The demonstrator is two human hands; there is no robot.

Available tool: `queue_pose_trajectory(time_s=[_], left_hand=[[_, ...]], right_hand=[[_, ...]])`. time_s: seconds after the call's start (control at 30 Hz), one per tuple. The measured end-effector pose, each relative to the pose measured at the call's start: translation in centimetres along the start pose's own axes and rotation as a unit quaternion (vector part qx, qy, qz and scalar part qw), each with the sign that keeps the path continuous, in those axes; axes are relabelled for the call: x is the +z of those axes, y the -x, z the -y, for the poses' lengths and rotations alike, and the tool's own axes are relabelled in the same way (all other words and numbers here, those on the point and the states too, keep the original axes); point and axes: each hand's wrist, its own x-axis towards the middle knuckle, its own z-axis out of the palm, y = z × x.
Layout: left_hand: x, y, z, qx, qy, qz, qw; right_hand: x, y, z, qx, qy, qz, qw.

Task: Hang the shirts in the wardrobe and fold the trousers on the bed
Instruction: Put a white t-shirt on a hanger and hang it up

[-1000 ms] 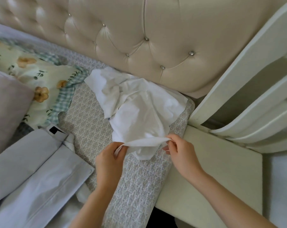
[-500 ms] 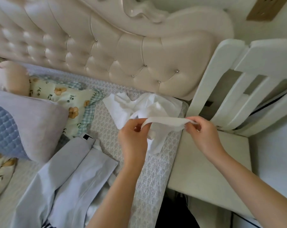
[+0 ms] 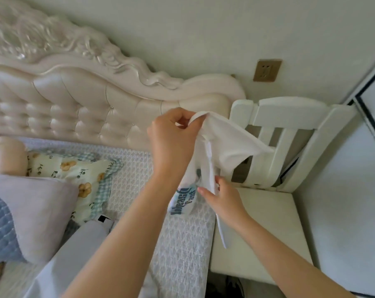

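One white shirt hangs over the right edge of the bed, near the headboard. My left grip, fingers curled tight, bunches its top up high. My right grip pinches a lower seam, likely to pull it straight for hanging. Lilac trousers wait at the bed's lower left.

I count two hands, the left hand and the right hand, and one white shirt. On the bed I see one pair of trousers and two pillows, one floral pillow and one lilac pillow. Also one headboard, one chair, one wall socket.
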Motion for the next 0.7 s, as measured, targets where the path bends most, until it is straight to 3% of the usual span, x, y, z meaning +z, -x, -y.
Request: queue_pose_trajectory(time_s=[0.13,0.3,0.5,0.7], left_hand=[[-0.3,-1.3,-1.7,0.020,0.018,-0.017,0.999],[-0.6,-3.2,-0.1,-0.023,0.038,-0.034,0.998],[2.0,-1.6,0.4,-0.038,0.001,-0.007,0.999],[5.6,1.6,-1.5,-0.014,0.028,0.088,0.996]], right_hand=[[-2.7,0.2,0.4,-0.022,0.042,-0.140,0.989],[-8.1,2.4,1.1,-0.058,0.018,-0.213,0.975],[-13.6,4.5,2.3,-0.076,-0.038,-0.212,0.974],[-17.5,7.7,3.0,-0.127,-0.048,-0.235,0.962]])
